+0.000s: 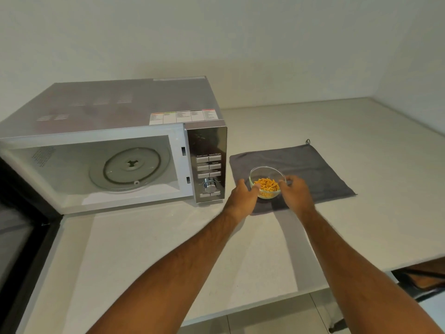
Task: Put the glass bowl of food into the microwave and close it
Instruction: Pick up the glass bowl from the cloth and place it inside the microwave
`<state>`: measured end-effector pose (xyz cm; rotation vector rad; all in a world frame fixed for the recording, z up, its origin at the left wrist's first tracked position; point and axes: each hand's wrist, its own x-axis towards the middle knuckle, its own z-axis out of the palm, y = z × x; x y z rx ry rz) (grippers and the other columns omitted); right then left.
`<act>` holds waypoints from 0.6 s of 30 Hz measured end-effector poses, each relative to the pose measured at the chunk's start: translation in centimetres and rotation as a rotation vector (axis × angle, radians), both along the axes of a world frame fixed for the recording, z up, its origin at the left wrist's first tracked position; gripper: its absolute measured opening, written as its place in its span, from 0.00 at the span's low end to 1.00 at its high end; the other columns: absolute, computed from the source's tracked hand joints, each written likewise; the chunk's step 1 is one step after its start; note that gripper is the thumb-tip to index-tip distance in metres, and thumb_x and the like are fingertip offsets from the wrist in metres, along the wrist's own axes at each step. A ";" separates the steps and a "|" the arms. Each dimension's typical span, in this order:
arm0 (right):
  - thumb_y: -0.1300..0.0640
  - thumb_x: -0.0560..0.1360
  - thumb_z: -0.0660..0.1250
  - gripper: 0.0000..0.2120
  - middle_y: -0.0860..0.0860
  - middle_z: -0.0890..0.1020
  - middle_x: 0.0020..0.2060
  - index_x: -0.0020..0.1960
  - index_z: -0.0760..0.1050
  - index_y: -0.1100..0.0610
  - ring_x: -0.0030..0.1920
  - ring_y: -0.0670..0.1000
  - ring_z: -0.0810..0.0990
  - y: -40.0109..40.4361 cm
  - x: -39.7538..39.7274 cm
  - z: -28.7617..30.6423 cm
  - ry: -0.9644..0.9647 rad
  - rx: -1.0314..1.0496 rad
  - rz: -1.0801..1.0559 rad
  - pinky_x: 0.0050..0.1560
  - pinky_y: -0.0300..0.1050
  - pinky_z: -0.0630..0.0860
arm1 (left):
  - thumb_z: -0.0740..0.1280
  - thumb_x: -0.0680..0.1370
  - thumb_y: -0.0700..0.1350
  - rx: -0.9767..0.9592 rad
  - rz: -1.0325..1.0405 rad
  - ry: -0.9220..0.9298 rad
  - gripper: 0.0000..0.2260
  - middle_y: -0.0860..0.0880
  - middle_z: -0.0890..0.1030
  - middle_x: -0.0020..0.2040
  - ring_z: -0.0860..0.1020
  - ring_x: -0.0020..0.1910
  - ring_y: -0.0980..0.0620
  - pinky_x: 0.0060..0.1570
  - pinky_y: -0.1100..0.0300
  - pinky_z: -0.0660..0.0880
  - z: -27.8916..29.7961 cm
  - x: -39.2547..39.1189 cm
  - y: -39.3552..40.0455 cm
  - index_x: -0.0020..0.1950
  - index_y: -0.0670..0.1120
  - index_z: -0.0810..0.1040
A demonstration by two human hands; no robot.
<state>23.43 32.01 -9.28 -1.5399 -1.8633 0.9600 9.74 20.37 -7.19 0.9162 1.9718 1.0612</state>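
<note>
A small glass bowl (pixel 266 173) holding orange pasta pieces sits on a grey cloth (pixel 308 165) to the right of the microwave. My left hand (pixel 242 197) cups the bowl's left side and my right hand (pixel 295 192) cups its right side, fingers touching the rim. The bowl still rests on the cloth. The silver microwave (pixel 134 102) stands at the left with its cavity exposed and the glass turntable (pixel 127 168) visible inside. Its dark door (pixel 21 227) hangs swung out at the far left.
The control panel (pixel 209 165) with buttons and a dial lies between the cavity and the bowl. A pale countertop (pixel 168 249) stretches in front, its front edge at the lower right above a tiled floor. White walls enclose the corner behind.
</note>
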 end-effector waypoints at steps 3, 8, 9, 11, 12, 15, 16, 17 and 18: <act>0.49 0.82 0.63 0.14 0.53 0.84 0.51 0.61 0.79 0.56 0.51 0.57 0.83 -0.2 -0.3 -0.4 0.039 0.023 0.009 0.51 0.51 0.79 | 0.61 0.85 0.59 0.013 0.009 -0.032 0.26 0.41 0.81 0.67 0.85 0.56 0.42 0.36 0.60 0.82 -1.0 -0.5 0.9 0.80 0.51 0.64; 0.48 0.82 0.62 0.12 0.54 0.85 0.44 0.56 0.79 0.54 0.46 0.58 0.85 -0.3 -0.1 -0.9 0.055 0.036 0.009 0.47 0.56 0.84 | 0.60 0.86 0.52 0.051 0.041 -0.097 0.20 0.42 0.84 0.56 0.79 0.35 0.54 0.23 0.66 0.74 -0.9 -0.2 1.5 0.79 0.51 0.67; 0.47 0.82 0.62 0.12 0.53 0.85 0.44 0.56 0.78 0.53 0.45 0.58 0.85 -0.3 0.0 -0.9 0.062 0.037 0.012 0.47 0.59 0.85 | 0.60 0.86 0.51 0.045 0.047 -0.101 0.19 0.44 0.84 0.52 0.80 0.34 0.53 0.25 0.64 0.75 -0.8 -0.2 1.6 0.77 0.50 0.69; 0.48 0.83 0.62 0.11 0.53 0.84 0.43 0.59 0.78 0.54 0.43 0.57 0.85 -0.7 0.2 -0.6 0.068 0.031 0.028 0.45 0.61 0.86 | 0.59 0.86 0.49 0.026 0.054 -0.111 0.16 0.45 0.84 0.45 0.81 0.33 0.50 0.28 0.61 0.77 -0.6 -0.2 1.7 0.74 0.50 0.70; 0.49 0.83 0.62 0.11 0.54 0.84 0.42 0.60 0.77 0.54 0.42 0.56 0.85 -0.9 0.3 -0.5 0.073 0.031 0.036 0.44 0.61 0.86 | 0.59 0.86 0.49 0.024 0.056 -0.106 0.14 0.46 0.84 0.44 0.82 0.33 0.50 0.27 0.61 0.77 -0.5 -0.3 1.7 0.72 0.50 0.71; 0.50 0.83 0.62 0.10 0.54 0.84 0.41 0.59 0.76 0.53 0.41 0.56 0.85 -1.5 0.8 -0.5 0.083 0.058 0.052 0.44 0.62 0.86 | 0.61 0.86 0.49 0.037 0.064 -0.092 0.11 0.45 0.85 0.43 0.83 0.29 0.52 0.22 0.64 0.75 -0.4 -0.2 1.5 0.68 0.49 0.72; 0.50 0.83 0.62 0.10 0.54 0.84 0.41 0.59 0.76 0.53 0.41 0.56 0.85 -1.7 0.8 -0.5 0.082 0.070 0.058 0.44 0.61 0.86 | 0.61 0.86 0.48 0.046 0.072 -0.102 0.10 0.44 0.85 0.43 0.83 0.29 0.52 0.22 0.64 0.75 -0.5 -0.2 1.3 0.67 0.49 0.72; 0.51 0.83 0.63 0.09 0.54 0.84 0.41 0.59 0.76 0.53 0.40 0.56 0.85 -1.9 0.8 -0.5 0.083 0.083 0.062 0.44 0.60 0.86 | 0.62 0.86 0.48 0.058 0.079 -0.112 0.09 0.43 0.86 0.45 0.84 0.29 0.52 0.22 0.64 0.76 -0.6 -0.2 1.1 0.66 0.48 0.72; 0.51 0.82 0.63 0.08 0.54 0.84 0.42 0.58 0.76 0.53 0.40 0.56 0.85 -2.3 0.8 -0.3 0.078 0.095 0.064 0.43 0.59 0.86 | 0.62 0.86 0.47 0.071 0.087 -0.122 0.08 0.42 0.86 0.47 0.85 0.29 0.52 0.23 0.62 0.77 -0.7 0.0 0.9 0.65 0.48 0.72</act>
